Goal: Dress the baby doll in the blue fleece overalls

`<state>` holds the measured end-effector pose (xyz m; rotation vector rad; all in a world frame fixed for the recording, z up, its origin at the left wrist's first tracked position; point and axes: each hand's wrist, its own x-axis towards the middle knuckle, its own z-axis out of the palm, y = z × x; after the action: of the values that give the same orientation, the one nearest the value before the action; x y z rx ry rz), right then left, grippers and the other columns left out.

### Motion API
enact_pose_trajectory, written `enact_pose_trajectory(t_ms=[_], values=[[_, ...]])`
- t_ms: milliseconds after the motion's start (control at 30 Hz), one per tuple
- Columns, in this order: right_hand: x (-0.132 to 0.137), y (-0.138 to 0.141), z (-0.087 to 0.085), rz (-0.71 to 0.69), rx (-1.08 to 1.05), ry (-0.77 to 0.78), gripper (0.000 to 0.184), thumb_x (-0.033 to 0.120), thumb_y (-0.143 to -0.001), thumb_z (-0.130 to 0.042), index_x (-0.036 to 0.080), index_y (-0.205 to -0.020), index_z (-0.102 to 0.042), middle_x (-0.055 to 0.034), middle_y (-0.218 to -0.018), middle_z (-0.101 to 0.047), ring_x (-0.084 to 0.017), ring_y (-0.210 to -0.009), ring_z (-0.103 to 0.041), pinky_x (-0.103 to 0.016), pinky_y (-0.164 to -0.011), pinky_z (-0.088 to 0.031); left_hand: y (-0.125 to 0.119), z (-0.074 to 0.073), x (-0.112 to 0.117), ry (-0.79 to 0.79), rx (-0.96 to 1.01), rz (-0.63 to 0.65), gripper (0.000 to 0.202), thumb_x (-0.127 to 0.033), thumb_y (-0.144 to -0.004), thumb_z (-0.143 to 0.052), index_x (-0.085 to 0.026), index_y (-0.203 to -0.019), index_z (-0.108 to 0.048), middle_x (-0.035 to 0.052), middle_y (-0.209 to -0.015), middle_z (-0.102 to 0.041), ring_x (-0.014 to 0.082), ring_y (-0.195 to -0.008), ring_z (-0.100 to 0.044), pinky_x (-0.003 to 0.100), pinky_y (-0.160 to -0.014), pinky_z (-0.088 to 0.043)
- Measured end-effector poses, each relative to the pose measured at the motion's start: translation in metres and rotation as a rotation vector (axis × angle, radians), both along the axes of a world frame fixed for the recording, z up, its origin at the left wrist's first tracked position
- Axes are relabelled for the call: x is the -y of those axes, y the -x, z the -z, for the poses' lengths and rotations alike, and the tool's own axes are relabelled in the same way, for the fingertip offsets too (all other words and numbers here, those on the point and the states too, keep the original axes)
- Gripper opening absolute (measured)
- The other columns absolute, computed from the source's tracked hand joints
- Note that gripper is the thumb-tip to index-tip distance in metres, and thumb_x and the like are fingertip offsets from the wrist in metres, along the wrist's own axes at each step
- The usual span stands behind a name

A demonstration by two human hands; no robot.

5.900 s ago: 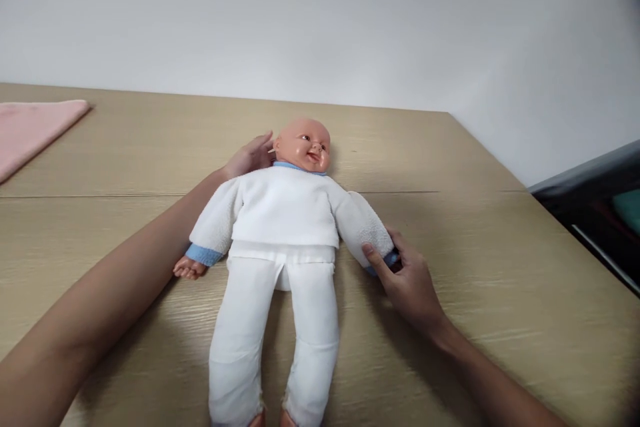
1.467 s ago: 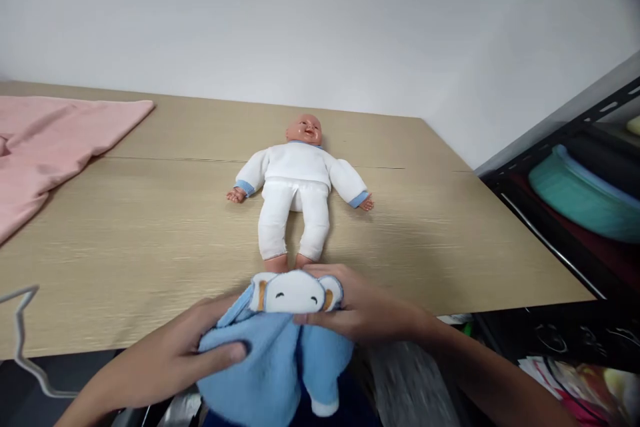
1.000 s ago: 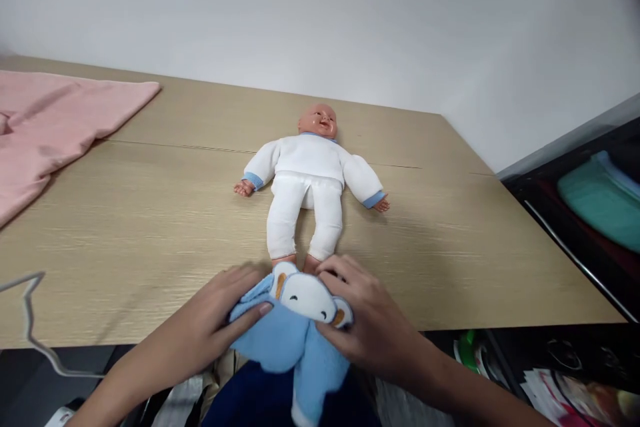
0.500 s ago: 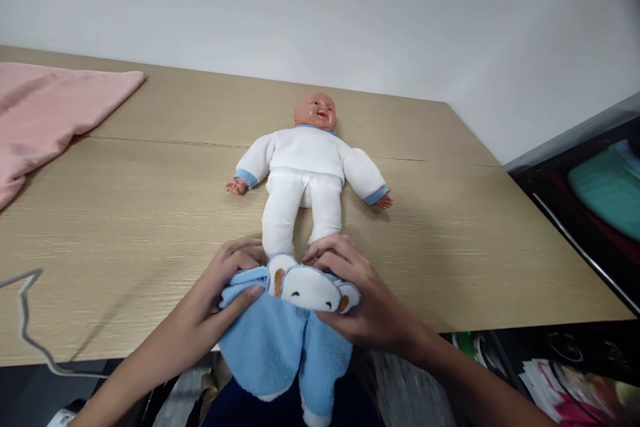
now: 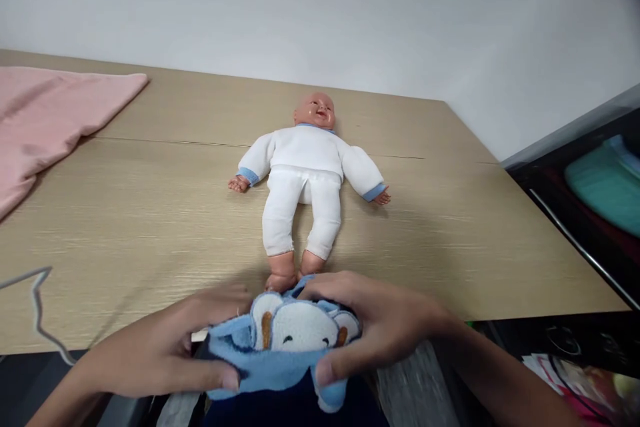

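Note:
Blue fleece doll pants (image 5: 270,370) with a white animal-face patch (image 5: 305,323) are held at the table's near edge, bunched up. My left hand (image 5: 185,340) is at their left side, the thumb over the front and the fingers behind, partly blurred. On the other side my right hand (image 5: 370,327) grips the pants, its thumb across the front and its fingers over the waist edge. Just beyond them a baby doll (image 5: 306,150) lies on its back, feet toward me. White clothes with blue cuffs cover it, and its bare feet touch or nearly touch the fabric.
The wooden table (image 5: 165,213) runs back to a white wall (image 5: 280,13). At the left lies a pink cloth (image 5: 60,110), with a pale cable (image 5: 37,307) nearer me. A dark case (image 5: 550,193) holding green fabric (image 5: 607,180) stands along the right side.
My hands have drawn the pants toward me, away from the doll's legs, and bunched them up. The doll's bare feet now show. The left fingers have loosened from the waist.

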<state>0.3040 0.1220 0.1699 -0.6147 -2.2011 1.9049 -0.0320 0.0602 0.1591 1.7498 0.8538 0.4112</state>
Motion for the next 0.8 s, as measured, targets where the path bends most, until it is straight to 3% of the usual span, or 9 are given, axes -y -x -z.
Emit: enact_pose_trajectory(t_ms=[133, 233, 300, 367, 433, 533, 633, 700, 800], values=[[-0.013, -0.004, -0.008, -0.005, -0.112, -0.094, 0.047, 0.049, -0.092, -0.092, 0.015, -0.118, -0.074, -0.0029, -0.103, -0.070, -0.015, -0.090, -0.061, -0.024, -0.083, -0.052, -0.009, -0.012, -0.005, -0.067, 0.001, -0.032, 0.014, -0.037, -0.111, -0.070, -0.029, -0.117, -0.080, 0.0017, -0.114, -0.083, 0.0195, -0.099, -0.077, 0.021, -0.090, -0.062], [-0.018, 0.003, -0.010, -0.055, -0.145, -0.059, 0.076, 0.047, -0.080, -0.101, 0.016, -0.141, -0.067, -0.0087, -0.126, -0.074, -0.021, -0.110, -0.068, -0.030, -0.100, -0.058, -0.022, -0.017, -0.011, -0.155, 0.057, -0.182, 0.008, -0.031, -0.113, -0.065, -0.028, -0.114, -0.073, -0.0018, -0.102, -0.076, 0.0137, -0.088, -0.070, 0.015, -0.082, -0.057], [-0.019, 0.009, -0.009, -0.108, -0.106, 0.015, 0.078, 0.047, -0.071, -0.107, 0.017, -0.133, -0.070, -0.0069, -0.124, -0.075, -0.022, -0.112, -0.070, -0.030, -0.102, -0.060, -0.031, -0.020, -0.016, -0.189, 0.108, -0.310, 0.009, -0.033, -0.113, -0.065, -0.026, -0.116, -0.070, -0.0012, -0.105, -0.073, 0.0137, -0.089, -0.068, 0.016, -0.083, -0.056], [-0.018, 0.015, -0.010, -0.129, -0.083, 0.086, 0.061, 0.047, -0.070, -0.107, 0.017, -0.111, -0.073, -0.0019, -0.107, -0.075, -0.018, -0.099, -0.069, -0.027, -0.093, -0.061, -0.037, -0.023, -0.022, -0.171, 0.121, -0.361, 0.016, -0.039, -0.114, -0.065, -0.025, -0.119, -0.071, 0.0002, -0.105, -0.073, 0.0162, -0.094, -0.069, 0.020, -0.088, -0.058], [-0.014, 0.017, -0.016, -0.085, -0.124, 0.111, 0.047, 0.043, -0.079, -0.101, 0.017, -0.102, -0.069, 0.0016, -0.094, -0.069, -0.013, -0.086, -0.064, -0.023, -0.083, -0.060, -0.038, -0.026, -0.026, -0.080, 0.118, -0.291, 0.031, -0.053, -0.112, -0.067, -0.024, -0.114, -0.077, 0.0016, -0.100, -0.074, 0.0207, -0.094, -0.071, 0.026, -0.088, -0.060], [-0.006, 0.017, -0.029, -0.006, -0.202, 0.081, 0.030, 0.041, -0.096, -0.086, 0.018, -0.105, -0.068, 0.0012, -0.092, -0.066, -0.013, -0.085, -0.062, -0.023, -0.083, -0.060, -0.032, -0.028, -0.026, 0.131, 0.153, -0.055, 0.056, -0.077, -0.088, -0.086, -0.023, -0.101, -0.086, 0.0046, -0.091, -0.079, 0.0284, -0.086, -0.075, 0.034, -0.081, -0.064], [0.003, 0.017, -0.037, 0.023, -0.188, 0.079, 0.028, 0.044, -0.104, -0.075, 0.019, -0.115, -0.070, -0.0029, -0.106, -0.071, -0.016, -0.099, -0.066, -0.029, -0.097, -0.061, -0.026, -0.021, -0.019, 0.266, 0.221, 0.061, 0.052, -0.070, -0.076, -0.100, -0.024, -0.099, -0.090, 0.0058, -0.092, -0.084, 0.0310, -0.086, -0.079, 0.040, -0.085, -0.068], [0.005, 0.016, -0.036, 0.089, -0.150, 0.092, 0.029, 0.045, -0.106, -0.073, 0.019, -0.120, -0.070, -0.0036, -0.111, -0.073, -0.016, -0.101, -0.066, -0.030, -0.099, -0.060, -0.026, -0.012, -0.013, 0.239, 0.313, -0.079, 0.044, -0.061, -0.082, -0.100, -0.026, -0.106, -0.090, 0.0049, -0.097, -0.086, 0.0299, -0.091, -0.081, 0.039, -0.088, -0.069], [0.003, 0.013, -0.029, 0.084, -0.096, 0.099, 0.035, 0.051, -0.102, -0.079, 0.019, -0.112, -0.070, -0.0006, -0.098, -0.071, -0.015, -0.088, -0.064, -0.028, -0.088, -0.059, -0.036, 0.004, -0.003, 0.203, 0.460, -0.378, 0.049, -0.065, -0.093, -0.090, -0.029, -0.126, -0.084, 0.0062, -0.113, -0.086, 0.0310, -0.110, -0.082, 0.041, -0.101, -0.069]])
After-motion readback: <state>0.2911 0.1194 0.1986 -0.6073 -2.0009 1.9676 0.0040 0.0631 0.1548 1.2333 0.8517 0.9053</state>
